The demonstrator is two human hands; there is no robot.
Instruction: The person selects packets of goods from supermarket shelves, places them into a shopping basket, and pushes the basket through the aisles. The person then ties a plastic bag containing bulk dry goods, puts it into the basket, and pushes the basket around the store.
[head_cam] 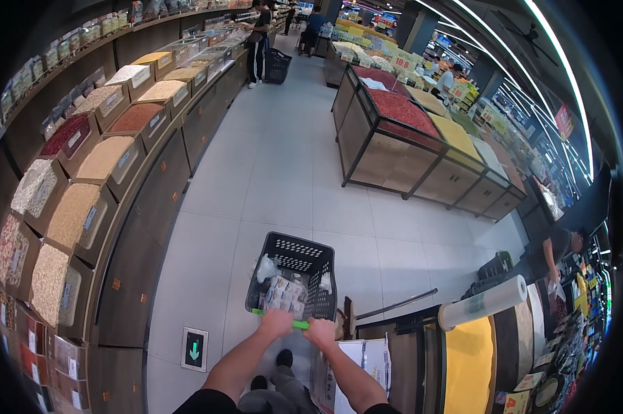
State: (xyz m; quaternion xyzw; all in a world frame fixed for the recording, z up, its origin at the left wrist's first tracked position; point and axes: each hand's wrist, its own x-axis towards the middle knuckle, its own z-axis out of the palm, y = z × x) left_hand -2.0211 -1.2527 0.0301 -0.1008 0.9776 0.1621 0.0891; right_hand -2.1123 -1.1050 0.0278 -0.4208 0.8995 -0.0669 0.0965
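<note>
My left hand (277,323) and my right hand (320,331) are both closed around the green handle (300,325) of a dark grey plastic shopping basket (301,239). The basket stands over the tiled floor in front of me, with my hands at its near end. Inside it lie printed packages (285,292) and a translucent plastic bag (266,268). Another whitish bag shows at the basket's right wall. Part of the handle shows between my hands; the rest is hidden under them.
Bins of grains (78,209) line the left side. A wood-and-metal display (389,158) stands ahead right. Close on my right are a cardboard box (366,362), a metal rod (397,305) and a plastic bag roll (482,302). People stand up the aisle and at right.
</note>
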